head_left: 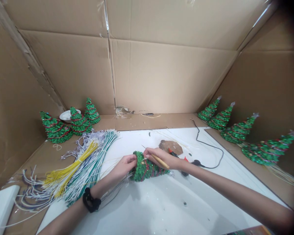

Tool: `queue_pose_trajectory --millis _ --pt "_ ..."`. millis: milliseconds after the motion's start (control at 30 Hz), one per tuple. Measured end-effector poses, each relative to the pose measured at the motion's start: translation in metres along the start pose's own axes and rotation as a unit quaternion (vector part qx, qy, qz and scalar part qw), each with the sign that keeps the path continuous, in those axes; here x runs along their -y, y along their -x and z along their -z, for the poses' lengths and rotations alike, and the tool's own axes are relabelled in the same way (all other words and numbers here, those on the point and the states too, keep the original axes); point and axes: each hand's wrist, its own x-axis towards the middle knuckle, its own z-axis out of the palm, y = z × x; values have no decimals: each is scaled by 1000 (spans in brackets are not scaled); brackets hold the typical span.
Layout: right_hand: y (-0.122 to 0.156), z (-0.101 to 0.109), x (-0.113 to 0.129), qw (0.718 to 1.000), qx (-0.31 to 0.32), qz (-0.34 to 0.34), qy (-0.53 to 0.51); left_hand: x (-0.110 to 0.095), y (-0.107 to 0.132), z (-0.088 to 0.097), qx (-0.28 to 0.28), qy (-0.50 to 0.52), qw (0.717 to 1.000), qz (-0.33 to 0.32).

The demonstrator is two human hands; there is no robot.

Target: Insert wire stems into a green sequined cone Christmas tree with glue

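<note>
A small green beaded Christmas tree (pixel 140 173) with red garland lies on its side over the white board. My left hand (pixel 127 164), a black watch on its wrist, grips the tree's left, wider end between thumb and fingers. Between the fingers of my right hand (pixel 160 157) is an awl (pixel 162 162) with a wooden handle; its thin metal tip points up and left. The right fingertips also touch a pale strand at the tree's upper side. Wires trail left from the tree's base, beneath my left forearm.
Bundles of yellow wires (pixel 82 156) and white-and-green wires (pixel 101 153) lie at left. Finished-looking trees stand at left (pixel 56 129) and right (pixel 237 129). A brown piece (pixel 172 147) and a black-cabled tool (pixel 197 163) lie behind my right forearm. Cardboard walls (pixel 171 75) surround the table.
</note>
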Motion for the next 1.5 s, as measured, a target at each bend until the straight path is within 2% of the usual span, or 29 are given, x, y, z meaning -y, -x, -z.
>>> queue_pose_trajectory --millis 133,233,300,367,400,500,633,700,767,867,1067,1133,1367,1500 --pt "3 -9 -7 999 -40 -8 -36 4 -1 3 -2 -14 1000 8" --pt "6 -12 -7 994 -29 -37 -98 5 -3 8 -10 -56 998 16" --pt "8 -14 -6 988 -6 -58 -142 1 -2 11 -11 -120 993 2" --pt "10 -15 -4 985 1 -59 -164 -8 3 13 -27 -236 970 -45" --pt "11 -16 -4 985 -4 -55 -166 -14 7 12 -48 -314 945 -84" --pt "13 -20 -1 989 -34 -43 -140 -29 22 1 -130 -516 820 -213" --pt "13 -26 11 993 -71 -37 -82 -29 39 -22 -108 -672 680 -273" --pt "13 -29 20 994 -78 -39 -63 -23 41 -29 -121 -713 629 -285" --pt "13 -32 27 994 -78 -46 -53 -18 42 -32 -132 -733 599 -294" --pt "14 -35 33 994 -76 -53 -54 -16 42 -32 -127 -739 592 -295" --pt "15 -34 34 994 -83 -36 -68 -17 43 -29 -93 -710 642 -272" --pt "15 -34 33 994 -82 -27 -74 -17 42 -28 -82 -703 652 -274" --pt "19 -36 30 992 -74 -23 -104 -18 39 -24 -66 -685 660 -302" --pt "18 -36 36 993 -68 -46 -80 -18 40 -23 -70 -683 659 -307"
